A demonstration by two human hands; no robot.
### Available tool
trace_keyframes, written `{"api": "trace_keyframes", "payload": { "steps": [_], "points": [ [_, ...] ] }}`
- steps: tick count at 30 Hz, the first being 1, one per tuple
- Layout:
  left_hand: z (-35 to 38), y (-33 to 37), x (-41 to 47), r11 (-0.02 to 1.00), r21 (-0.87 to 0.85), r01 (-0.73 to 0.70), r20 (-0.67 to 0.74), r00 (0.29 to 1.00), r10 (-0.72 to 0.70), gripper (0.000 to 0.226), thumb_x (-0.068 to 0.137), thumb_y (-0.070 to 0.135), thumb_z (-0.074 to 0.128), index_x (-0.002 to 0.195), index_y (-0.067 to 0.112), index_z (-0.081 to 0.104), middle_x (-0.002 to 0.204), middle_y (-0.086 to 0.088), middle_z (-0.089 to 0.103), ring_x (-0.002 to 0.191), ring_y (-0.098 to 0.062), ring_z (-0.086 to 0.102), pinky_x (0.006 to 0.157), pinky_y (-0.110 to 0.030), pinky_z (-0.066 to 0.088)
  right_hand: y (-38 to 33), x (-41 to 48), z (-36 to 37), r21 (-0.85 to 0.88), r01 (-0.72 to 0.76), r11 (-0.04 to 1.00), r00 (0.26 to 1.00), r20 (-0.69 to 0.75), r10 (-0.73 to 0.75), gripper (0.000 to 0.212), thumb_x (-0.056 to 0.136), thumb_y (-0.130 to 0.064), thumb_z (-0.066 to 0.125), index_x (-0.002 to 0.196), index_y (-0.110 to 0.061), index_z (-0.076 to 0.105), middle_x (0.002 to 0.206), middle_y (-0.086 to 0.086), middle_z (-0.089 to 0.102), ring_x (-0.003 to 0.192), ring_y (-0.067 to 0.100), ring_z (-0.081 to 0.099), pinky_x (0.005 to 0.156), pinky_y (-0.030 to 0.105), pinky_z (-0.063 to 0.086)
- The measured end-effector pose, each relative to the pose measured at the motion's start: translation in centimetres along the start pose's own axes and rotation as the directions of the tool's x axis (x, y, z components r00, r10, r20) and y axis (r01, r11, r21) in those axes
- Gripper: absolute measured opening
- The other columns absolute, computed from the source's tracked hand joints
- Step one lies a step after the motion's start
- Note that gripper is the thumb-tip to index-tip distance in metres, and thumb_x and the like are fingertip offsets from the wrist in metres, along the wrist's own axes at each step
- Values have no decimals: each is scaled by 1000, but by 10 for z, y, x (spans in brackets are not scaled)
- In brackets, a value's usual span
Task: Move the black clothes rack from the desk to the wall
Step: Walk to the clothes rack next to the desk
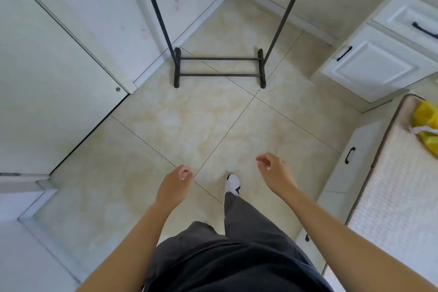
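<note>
The black clothes rack (219, 66) stands upright on the tiled floor ahead of me, near the room corner. Its two feet and two cross bars rest on the tiles, and its two poles rise out of the top of the view. The left foot sits close to the white wall (113, 14) and its skirting. My left hand (176, 185) and my right hand (275, 173) hang over the floor well short of the rack, fingers loosely curled, holding nothing.
A white cabinet with black handles (379, 59) stands at the right, behind a bed with a pale mattress (391, 185) and a yellow bag (426, 125). A white sliding door (47, 78) fills the left. My foot in a white shoe (233, 184) is on the tiles.
</note>
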State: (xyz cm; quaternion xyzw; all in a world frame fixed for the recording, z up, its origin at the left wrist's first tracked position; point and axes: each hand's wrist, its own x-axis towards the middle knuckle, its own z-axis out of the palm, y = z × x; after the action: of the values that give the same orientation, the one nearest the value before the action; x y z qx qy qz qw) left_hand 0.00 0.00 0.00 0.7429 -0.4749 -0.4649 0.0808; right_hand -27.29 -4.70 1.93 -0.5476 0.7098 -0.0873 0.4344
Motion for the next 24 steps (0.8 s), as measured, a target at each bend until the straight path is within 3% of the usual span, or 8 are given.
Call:
{"api": "trace_keyframes", "payload": {
  "steps": [6, 12, 17, 24],
  "points": [
    [-11, 62, 45, 993, -108, 45, -63, 997, -52, 16, 91, 32, 48, 96, 25, 61, 100, 1, 68, 87, -16, 64, 67, -27, 43, -21, 66, -38, -22, -15, 1000, 994, 108, 17, 17, 96, -18, 51, 106, -19, 64, 100, -7, 62, 89, 8, 54, 73, 20, 38],
    [-21, 112, 86, 987, -157, 36, -101, 994, -52, 13, 91, 32, 49, 95, 29, 61, 102, 3, 70, 87, -16, 66, 77, -31, 49, -45, 115, -69, -59, 17, 998, 989, 147, -8, 18, 96, -20, 50, 105, -20, 65, 103, -7, 63, 94, 10, 56, 74, 21, 41],
    [-44, 148, 131, 983, -185, -12, -131, 991, -12, 9, 91, 29, 51, 89, 31, 60, 98, 3, 71, 83, -15, 67, 69, -24, 45, -65, 155, -85, -47, 27, 999, 989, 150, -19, 17, 95, -19, 50, 101, -21, 66, 102, -5, 65, 93, 9, 57, 75, 20, 42],
    [-108, 194, 216, 990, -113, -88, -89, 993, 79, 10, 93, 30, 49, 95, 34, 57, 104, 2, 70, 88, -16, 66, 82, -31, 52, -130, 234, -108, 29, 1, 1000, 998, 60, -3, 18, 93, -17, 51, 101, -22, 67, 96, -7, 65, 81, 6, 58, 55, 4, 38]
  ]
}}
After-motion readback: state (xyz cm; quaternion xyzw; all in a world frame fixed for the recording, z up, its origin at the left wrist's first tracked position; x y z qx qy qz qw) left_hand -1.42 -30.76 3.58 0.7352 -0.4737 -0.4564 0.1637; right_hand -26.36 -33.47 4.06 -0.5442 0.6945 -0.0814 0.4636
